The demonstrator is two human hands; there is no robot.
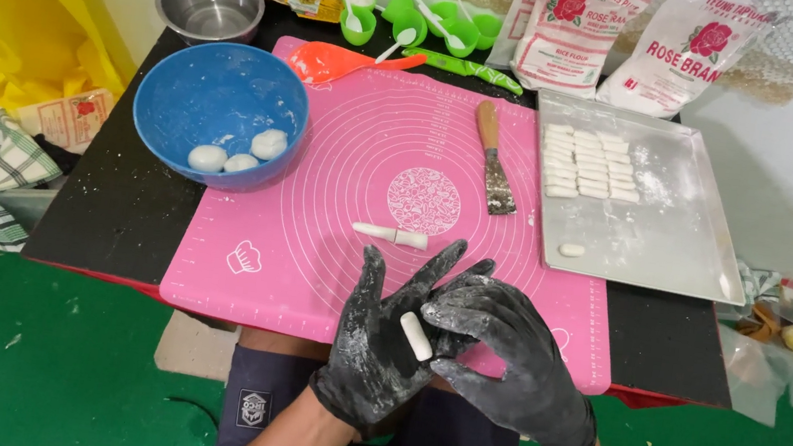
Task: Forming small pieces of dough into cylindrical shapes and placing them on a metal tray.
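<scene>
A: Where is the small white dough stick (416,335) right now?

B: It lies across the open palm of the left hand (381,347), which wears a black, flour-dusted glove. The right hand (511,358), gloved the same way, comes in from about three o'clock, and its fingertips (440,317) press on the stick's upper end.

A: So is either hand clamped around it?

B: Not a closed fist. The left hand is spread wide, fingers pointing toward one o'clock, with the stick resting on it. The right hand's fingers are curled and narrow, pinching the stick against the left palm.

A: And relative to the pink silicone pastry mat (339,196)?

B: Both hands hover over the mat's near edge, around six o'clock from its printed centre circle. A longer white dough roll (390,235) lies on the mat just beyond the left fingertips, at twelve o'clock from the hands.

A: What else is around?

B: At two o'clock sits a flat metal baking tray (676,247) with rows of cut white dough pieces (590,163) and one loose piece (572,250) nearer the person. A wooden-handled metal scraper (495,160) lies on the mat between the centre circle and the tray. At ten o'clock a round blue plastic bowl (221,96) holds three white dough balls (239,153). Beyond it stands a small steel bowl (210,3), and an orange plastic spatula (346,62) rests at the mat's far edge.
</scene>
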